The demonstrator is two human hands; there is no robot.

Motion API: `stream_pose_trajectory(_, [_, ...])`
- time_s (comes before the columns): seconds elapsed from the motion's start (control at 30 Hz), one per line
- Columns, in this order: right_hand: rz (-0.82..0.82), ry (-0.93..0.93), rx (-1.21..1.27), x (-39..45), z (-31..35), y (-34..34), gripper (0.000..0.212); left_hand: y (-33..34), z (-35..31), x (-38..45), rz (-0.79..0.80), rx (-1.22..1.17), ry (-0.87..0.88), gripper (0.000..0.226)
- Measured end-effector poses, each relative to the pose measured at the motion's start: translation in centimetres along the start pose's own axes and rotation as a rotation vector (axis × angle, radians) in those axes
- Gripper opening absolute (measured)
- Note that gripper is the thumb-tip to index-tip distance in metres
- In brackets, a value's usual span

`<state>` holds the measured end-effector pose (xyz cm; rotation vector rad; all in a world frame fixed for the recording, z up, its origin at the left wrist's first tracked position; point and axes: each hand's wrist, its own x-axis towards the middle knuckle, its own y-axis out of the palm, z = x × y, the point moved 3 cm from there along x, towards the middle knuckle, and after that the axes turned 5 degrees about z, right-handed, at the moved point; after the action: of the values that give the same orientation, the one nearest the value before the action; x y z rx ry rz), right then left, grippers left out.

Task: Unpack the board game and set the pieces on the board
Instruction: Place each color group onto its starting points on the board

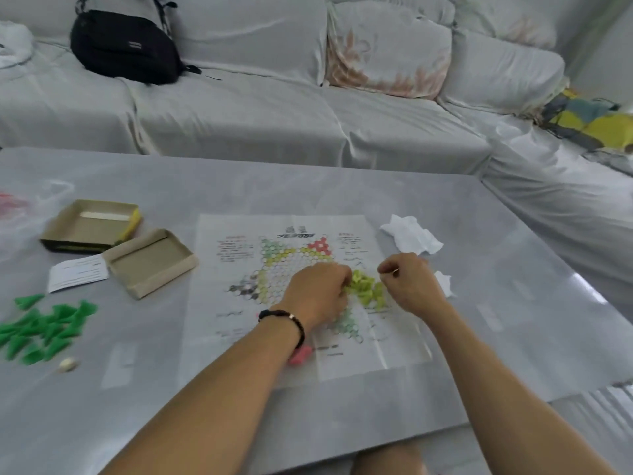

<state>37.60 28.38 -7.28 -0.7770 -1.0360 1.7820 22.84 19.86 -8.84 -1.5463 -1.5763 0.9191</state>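
A sofa (308,108) draped in white sheets runs along the far side, with a black bag (123,46) resting on it. In front of it, the grey counter (479,269) carries the paper board (291,303), unfolded flat with its long axis running away from the person and its printed title at the far end. Being thin creased paper, it is likely to slide or lift easily, so pieces should be set down gently.

Left of the board lie two open cardboard box halves (120,248), a small leaflet (78,272), and a loose heap of dark green pieces (44,330). Crumpled white paper (411,238) sits to the right.

The left hand (318,293) rests on the board, its fingers curled into the pile of yellow-green pieces (366,291) at the board's right middle; blur hides exactly what they pinch. The right hand (411,282) is just beside the pile, fingers curled narrowly, apparently pinching something small, though I cannot tell what.

The pieces look like light, hard plastic cones, tumbled and pointing every way. Each is probably best pinched at its narrow tip and stood base-down. A pink piece (301,354) peeks out under the left wrist, and a small pale die (67,364) sits near the green heap.
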Motion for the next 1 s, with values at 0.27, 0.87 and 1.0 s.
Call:
stream_pose_trajectory(0.27, [0.116, -0.105, -0.11, 4.2, -1.7, 1.6, 0.027, 3.4, -0.3, 2.8, -0.017, 0.047, -0.006, 0.026])
stream_pose_trajectory(0.87, [-0.181, -0.447, -0.239, -5.2, 7.6, 3.1, 0.042, -2.6, 3.5, -8.7, -0.26, 0.398, 0.009, 0.043])
stream_pose_trajectory(1.0, [-0.214, -0.545, -0.253, -7.6, 12.4, 4.6, 0.042, -4.1, 6.7, -13.0, -0.269, 0.402, -0.083, 0.051])
